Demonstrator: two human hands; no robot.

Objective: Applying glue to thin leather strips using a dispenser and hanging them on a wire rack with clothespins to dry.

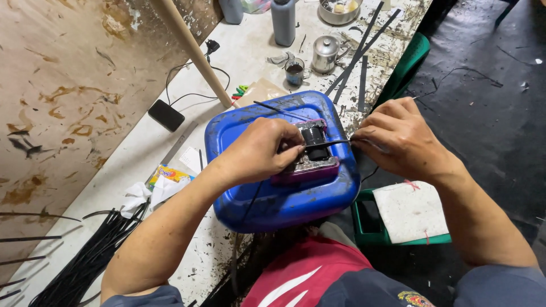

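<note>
Strip: a thin black strip (pixel 329 143) runs level across a small device, stretched between both hands.
Where: over the middle of an upturned blue tub (pixel 267 199) that stands on the bench (pixel 142 153) edge, close to the person's body.
Look: narrow, flat, dull black, much like the bundle of black strips (pixel 85 261) lying lower left on the bench.
Handling: judged light and bendy yet springy; probably slick and easy to kink, so best pinched near each end and kept taut.
Device: a small purple-based tool (pixel 307 165) with a black roller on top, sitting on the tub.
Left hand (pixel 259 150): curled over the tool, fingers closed and pressing the strip down by the roller.
Right hand (pixel 398 139): fingers pinched shut on the strip's other end, just beside the tub's rim.
Around: a metal cup (pixel 325 54), a small glass of dark liquid (pixel 295 71), a black power adapter (pixel 166 115), a wooden pole (pixel 193 51) and a green stool (pixel 398 219).
</note>
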